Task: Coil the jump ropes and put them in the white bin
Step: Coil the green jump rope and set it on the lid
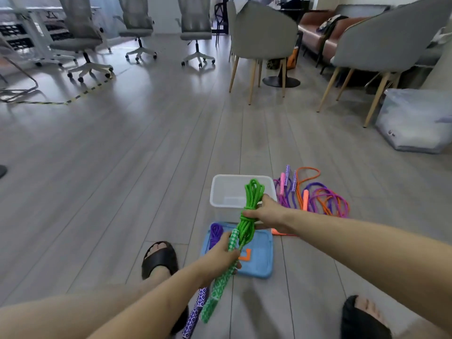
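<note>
Both hands, left [221,255] and right [265,212], clutch braided green rope [249,206] (bundled) above rectangular white bin [227,192].

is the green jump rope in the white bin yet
Not yet. The coiled green jump rope is held above the white bin by both hands.

I'm in an office lounge: swivel chairs [137,23] by white desks [31,18], grey armchairs [264,33], a brown sofa [315,28], grey plank floor [146,143].
</note>
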`<action>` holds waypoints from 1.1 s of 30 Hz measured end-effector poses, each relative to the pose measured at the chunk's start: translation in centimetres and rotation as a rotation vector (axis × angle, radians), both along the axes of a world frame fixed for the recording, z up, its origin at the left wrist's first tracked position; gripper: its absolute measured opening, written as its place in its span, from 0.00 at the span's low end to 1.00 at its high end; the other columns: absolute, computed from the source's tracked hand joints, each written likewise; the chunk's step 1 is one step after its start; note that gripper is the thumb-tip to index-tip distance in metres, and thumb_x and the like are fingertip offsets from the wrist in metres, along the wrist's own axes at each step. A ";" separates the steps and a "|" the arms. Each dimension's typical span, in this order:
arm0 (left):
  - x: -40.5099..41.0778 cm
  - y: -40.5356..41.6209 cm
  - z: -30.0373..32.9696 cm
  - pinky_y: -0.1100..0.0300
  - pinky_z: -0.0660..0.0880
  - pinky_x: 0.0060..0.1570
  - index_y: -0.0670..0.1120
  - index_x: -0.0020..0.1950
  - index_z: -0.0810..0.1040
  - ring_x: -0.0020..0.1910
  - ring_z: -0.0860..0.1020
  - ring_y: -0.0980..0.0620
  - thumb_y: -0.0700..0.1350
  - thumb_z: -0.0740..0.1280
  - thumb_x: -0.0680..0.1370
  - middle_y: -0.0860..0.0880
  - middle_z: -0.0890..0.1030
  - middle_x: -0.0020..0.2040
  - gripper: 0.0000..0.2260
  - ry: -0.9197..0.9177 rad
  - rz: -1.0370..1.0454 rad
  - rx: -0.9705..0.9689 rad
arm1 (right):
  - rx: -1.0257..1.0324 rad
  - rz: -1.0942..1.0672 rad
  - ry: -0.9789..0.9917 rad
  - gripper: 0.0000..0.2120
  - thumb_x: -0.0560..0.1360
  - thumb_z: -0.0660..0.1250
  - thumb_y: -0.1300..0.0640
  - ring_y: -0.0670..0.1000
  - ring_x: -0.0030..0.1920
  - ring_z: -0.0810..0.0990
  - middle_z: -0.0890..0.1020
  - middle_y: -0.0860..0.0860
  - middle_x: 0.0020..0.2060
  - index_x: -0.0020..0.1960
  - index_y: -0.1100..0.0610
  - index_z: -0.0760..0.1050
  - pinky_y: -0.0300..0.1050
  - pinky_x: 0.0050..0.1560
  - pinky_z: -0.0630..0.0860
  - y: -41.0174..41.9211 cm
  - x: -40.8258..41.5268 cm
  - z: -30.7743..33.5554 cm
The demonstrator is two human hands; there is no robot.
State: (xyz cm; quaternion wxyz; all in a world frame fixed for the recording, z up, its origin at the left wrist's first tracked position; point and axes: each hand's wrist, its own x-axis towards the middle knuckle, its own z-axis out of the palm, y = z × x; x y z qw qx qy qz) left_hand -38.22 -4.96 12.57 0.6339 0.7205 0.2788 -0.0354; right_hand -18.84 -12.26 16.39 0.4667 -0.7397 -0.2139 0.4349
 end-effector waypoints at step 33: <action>1.7 2.4 -15.1 0.57 0.70 0.61 0.43 0.72 0.73 0.68 0.75 0.42 0.34 0.63 0.78 0.43 0.78 0.69 0.22 0.390 0.093 0.414 | -0.229 -0.122 -0.171 0.07 0.77 0.69 0.61 0.56 0.47 0.84 0.83 0.51 0.44 0.52 0.52 0.80 0.57 0.54 0.83 3.5 -0.8 -23.5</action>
